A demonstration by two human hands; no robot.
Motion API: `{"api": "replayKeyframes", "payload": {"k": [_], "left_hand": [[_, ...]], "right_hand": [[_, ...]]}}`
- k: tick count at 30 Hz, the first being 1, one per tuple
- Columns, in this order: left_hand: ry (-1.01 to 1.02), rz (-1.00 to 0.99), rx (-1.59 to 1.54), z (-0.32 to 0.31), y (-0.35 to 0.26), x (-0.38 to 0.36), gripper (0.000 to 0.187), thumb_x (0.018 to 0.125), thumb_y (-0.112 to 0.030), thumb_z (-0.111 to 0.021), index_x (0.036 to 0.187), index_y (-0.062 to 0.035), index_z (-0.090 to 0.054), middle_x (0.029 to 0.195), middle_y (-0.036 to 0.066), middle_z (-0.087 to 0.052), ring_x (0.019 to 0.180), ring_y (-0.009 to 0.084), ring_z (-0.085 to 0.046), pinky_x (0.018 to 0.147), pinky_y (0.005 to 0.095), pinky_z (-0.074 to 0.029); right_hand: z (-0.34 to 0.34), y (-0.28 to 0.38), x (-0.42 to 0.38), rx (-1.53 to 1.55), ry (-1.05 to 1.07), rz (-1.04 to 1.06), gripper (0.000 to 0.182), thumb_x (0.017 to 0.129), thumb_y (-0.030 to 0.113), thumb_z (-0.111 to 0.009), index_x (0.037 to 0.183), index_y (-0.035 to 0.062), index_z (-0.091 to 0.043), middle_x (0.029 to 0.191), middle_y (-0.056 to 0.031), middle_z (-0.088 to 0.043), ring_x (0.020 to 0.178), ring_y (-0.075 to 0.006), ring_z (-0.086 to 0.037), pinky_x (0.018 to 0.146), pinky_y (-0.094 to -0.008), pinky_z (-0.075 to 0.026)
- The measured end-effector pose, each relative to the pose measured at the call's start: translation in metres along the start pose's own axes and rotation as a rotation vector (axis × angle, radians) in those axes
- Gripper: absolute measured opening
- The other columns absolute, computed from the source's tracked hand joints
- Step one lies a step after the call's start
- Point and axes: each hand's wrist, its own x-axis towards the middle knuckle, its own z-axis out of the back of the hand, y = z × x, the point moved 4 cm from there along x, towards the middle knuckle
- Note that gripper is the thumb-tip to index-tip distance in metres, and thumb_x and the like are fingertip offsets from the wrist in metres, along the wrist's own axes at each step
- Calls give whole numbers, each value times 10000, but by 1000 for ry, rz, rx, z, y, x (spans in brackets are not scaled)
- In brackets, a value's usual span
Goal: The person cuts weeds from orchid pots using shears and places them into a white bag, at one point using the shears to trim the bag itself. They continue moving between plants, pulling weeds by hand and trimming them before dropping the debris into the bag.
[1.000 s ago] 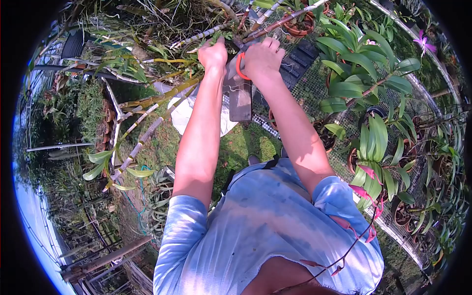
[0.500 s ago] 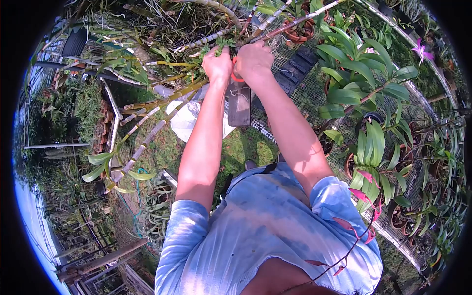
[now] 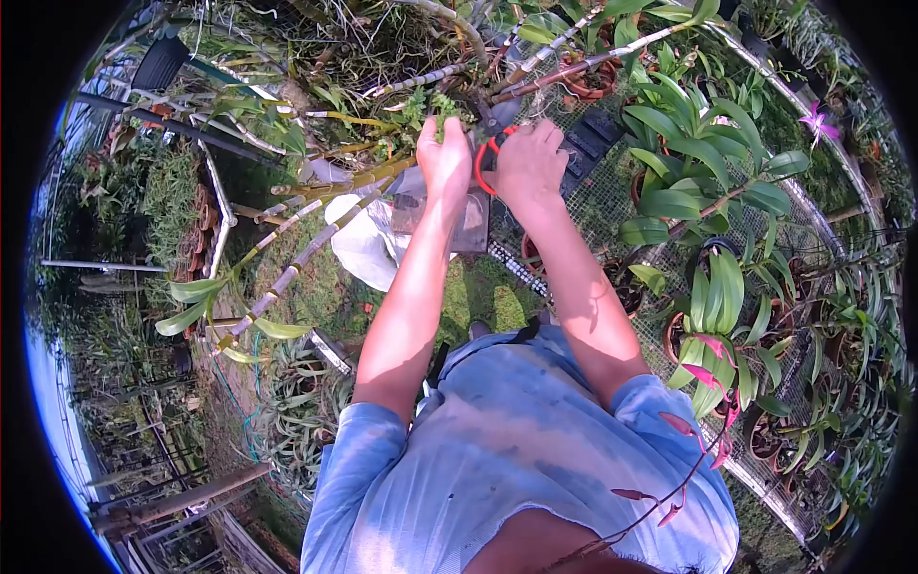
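Note:
My right hand (image 3: 532, 167) is closed on a pair of scissors (image 3: 484, 166) with red handles, blades pointing away from me. Beside it, my left hand (image 3: 445, 161) is closed, thumb and fingers pinching a small leafy green sprig (image 3: 442, 107) that pokes out above them. Striped, jointed orchid canes (image 3: 368, 177) fan out to the left of that hand. Below the hands lies a flat grey-brown slab or tray (image 3: 471, 232), partly covered by my left forearm. Behind it on the left is a white sheet or bag (image 3: 359, 256).
Thick canes (image 3: 598, 62) cross just beyond my hands. Potted orchids (image 3: 719, 297) stand on wire mesh at the right, and a stem of pink buds (image 3: 703, 378) leans close to my arm. A black pot (image 3: 161, 63) hangs at upper left; black trays (image 3: 595, 139) lie right of the scissors.
Both hands have shifted slightly right and nearer to me, and the gap between them has widened. More of the scissors' red handles shows.

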Motion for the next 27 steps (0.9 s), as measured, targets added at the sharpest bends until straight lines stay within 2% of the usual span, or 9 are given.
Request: {"api": "replayKeyframes", "payload": {"k": [2, 6, 8, 15, 18, 21, 22, 25, 27], "left_hand": [[101, 113, -198, 0, -3, -20, 202, 987, -192, -471, 827, -74, -509, 748, 49, -598, 593, 83, -444, 519, 261, -337], [150, 312, -326, 8, -1, -48, 217, 1007, -241, -393, 1002, -52, -498, 861, 100, -614, 671, 118, -508, 507, 234, -324], [153, 325, -277, 17, 0, -55, 211, 1002, -236, -406, 983, -52, -508, 870, 107, -620, 674, 117, -508, 505, 234, -321], [167, 282, -116, 35, 2, -62, 198, 970, -202, -484, 854, -47, -525, 890, 105, -644, 569, 91, -437, 497, 237, -313], [170, 235, -201, 38, 13, -47, 185, 955, -185, -508, 849, -38, -548, 931, 110, -666, 534, 84, -402, 484, 234, -304], [118, 211, -389, 34, 16, -43, 176, 965, -117, -493, 917, -7, -622, 913, 94, -690, 607, 86, -544, 462, 226, -342], [104, 172, -433, 33, 14, -47, 144, 951, -95, -516, 908, -16, -629, 973, 88, -698, 531, 60, -455, 454, 221, -306], [132, 137, -424, 39, 10, -54, 103, 934, -75, -542, 878, -33, -617, 975, 87, -698, 495, 45, -389, 455, 215, -284], [133, 140, -439, 46, 10, -57, 69, 923, -57, -563, 862, -50, -595, 889, 60, -662, 542, 49, -425, 460, 214, -298]], "right_hand": [[21, -8, -20, 49, 62, 13, 797, 680, 415, -896, 1210, -81, -568, 1263, -188, -497, 1224, -345, -496, 970, -455, -501], [34, -23, -42, 153, -6, 77, 726, 671, 404, -900, 1116, -87, -603, 1183, -204, -538, 1156, -384, -539, 943, -462, -513], [32, -29, -49, 257, -40, 87, 673, 660, 413, -905, 1028, -71, -618, 1125, -227, -561, 1095, -413, -569, 941, -474, -510], [15, -34, -60, 400, -14, 113, 674, 629, 420, -917, 1012, -47, -620, 1111, -215, -566, 1089, -396, -555, 921, -465, -501], [11, -31, -57, 476, 15, 167, 661, 626, 409, -922, 999, -44, -619, 1090, -216, -569, 1072, -405, -554, 928, -471, -490], [-4, -26, -47, 500, -25, 244, 672, 614, 412, -928, 992, -45, -614, 1075, -217, -570, 1061, -400, -553, 929, -466, -487], [-5, -26, -46, 498, -56, 287, 679, 605, 413, -933, 993, -44, -614, 1068, -216, -568, 1056, -396, -553, 926, -465, -486], [-6, -31, -49, 547, -48, 265, 682, 604, 417, -934, 995, -42, -614, 1048, -213, -569, 1045, -393, -552, 918, -466, -484], [-3, -34, -55, 601, -35, 289, 689, 601, 434, -940, 989, -37, -620, 1027, -208, -571, 1028, -385, -544, 899, -455, -480]]}}
